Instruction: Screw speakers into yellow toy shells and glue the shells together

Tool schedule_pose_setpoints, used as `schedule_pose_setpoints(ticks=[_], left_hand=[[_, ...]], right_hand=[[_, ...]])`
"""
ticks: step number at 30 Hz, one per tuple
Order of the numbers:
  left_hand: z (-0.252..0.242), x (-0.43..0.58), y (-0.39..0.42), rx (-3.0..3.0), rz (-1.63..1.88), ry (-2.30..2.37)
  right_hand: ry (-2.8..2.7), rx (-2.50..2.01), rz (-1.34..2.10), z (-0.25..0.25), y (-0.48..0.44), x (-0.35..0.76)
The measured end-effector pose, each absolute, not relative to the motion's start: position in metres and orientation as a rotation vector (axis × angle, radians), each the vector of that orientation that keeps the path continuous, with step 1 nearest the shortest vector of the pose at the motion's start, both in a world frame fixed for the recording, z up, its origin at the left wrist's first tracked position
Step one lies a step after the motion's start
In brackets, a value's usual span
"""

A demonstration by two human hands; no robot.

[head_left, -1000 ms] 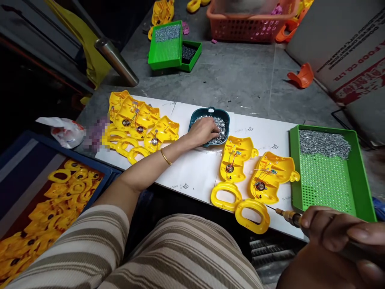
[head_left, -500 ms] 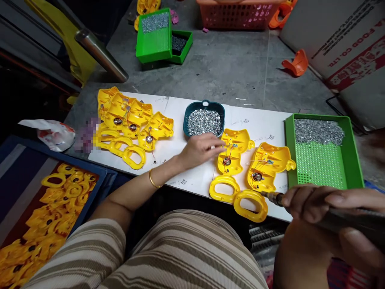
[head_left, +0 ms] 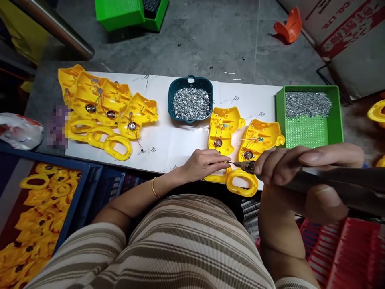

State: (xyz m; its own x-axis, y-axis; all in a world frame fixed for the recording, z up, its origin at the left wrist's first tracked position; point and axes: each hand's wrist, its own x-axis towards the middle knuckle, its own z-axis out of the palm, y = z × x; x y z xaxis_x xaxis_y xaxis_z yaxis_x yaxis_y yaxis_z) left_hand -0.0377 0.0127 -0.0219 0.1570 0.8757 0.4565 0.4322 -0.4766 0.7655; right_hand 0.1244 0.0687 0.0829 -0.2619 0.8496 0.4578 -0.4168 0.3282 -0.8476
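My right hand (head_left: pixel 288 168) is wrapped round a dark electric screwdriver (head_left: pixel 319 180), its bit pointing left. At the bit's tip, the fingers of my left hand (head_left: pixel 203 163) are pinched together; whatever is between them is too small to name. Just beyond the fingertips lie a yellow plastic shell (head_left: pixel 224 124) with a round speaker and thin wires, and a second such shell (head_left: pixel 260 140) beside it. Below them, my left hand partly covers a yellow ring (head_left: pixel 217 178); another yellow ring (head_left: pixel 242 182) sits under the screwdriver.
A dark teal tub (head_left: pixel 172 100) of small screws stands mid-board, with a green tray (head_left: pixel 338 116) of screws to its right. More yellow shells (head_left: pixel 102 96) and rings (head_left: pixel 118 146) lie left. A blue crate (head_left: pixel 81 192) holds yellow parts. A metal post (head_left: pixel 69 34) rises behind.
My left hand has moved down and right from beside the tub to the bit's tip, fingers now pinched. The screwdriver in my right hand has come left and up. The view has shifted.
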Motion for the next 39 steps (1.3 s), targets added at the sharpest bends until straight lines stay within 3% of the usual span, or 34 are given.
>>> schedule_pose_setpoints(ticks=[21, 39], left_hand=[[-0.025, -0.037, 0.013, 1.968, 1.215, 1.194], [-0.026, -0.039, 0.006, 2.128, 1.091, 1.472]], right_hand=[[-1.404, -0.352, 1.326, 0.072, 0.079, 0.131], [-1.395, -0.424, 1.302, 0.07, 0.08, 0.126]])
